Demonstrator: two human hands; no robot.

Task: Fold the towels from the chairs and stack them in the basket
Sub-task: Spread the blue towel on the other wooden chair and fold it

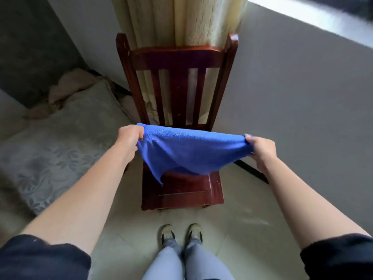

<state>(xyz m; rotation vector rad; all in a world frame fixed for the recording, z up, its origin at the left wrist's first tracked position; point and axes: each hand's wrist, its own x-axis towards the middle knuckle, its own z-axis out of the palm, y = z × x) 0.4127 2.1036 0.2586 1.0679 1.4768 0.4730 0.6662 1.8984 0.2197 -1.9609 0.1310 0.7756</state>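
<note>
- The wooden chair (181,188) stands against the curtain (177,19), a bed (60,142) to its left; no basket shows from here.
- The blue towel (189,152) hangs in the air over the seat, stretched between both hands, its lower edge sagging and one corner dangling at the left.
- The left hand (129,138) is clamped on one top corner and the right hand (260,147) is pinched shut on the other.
- To fold well, I'd say keep the top edge taut and level, let the cloth hang free of the seat, then bring corner to corner squarely.
</note>
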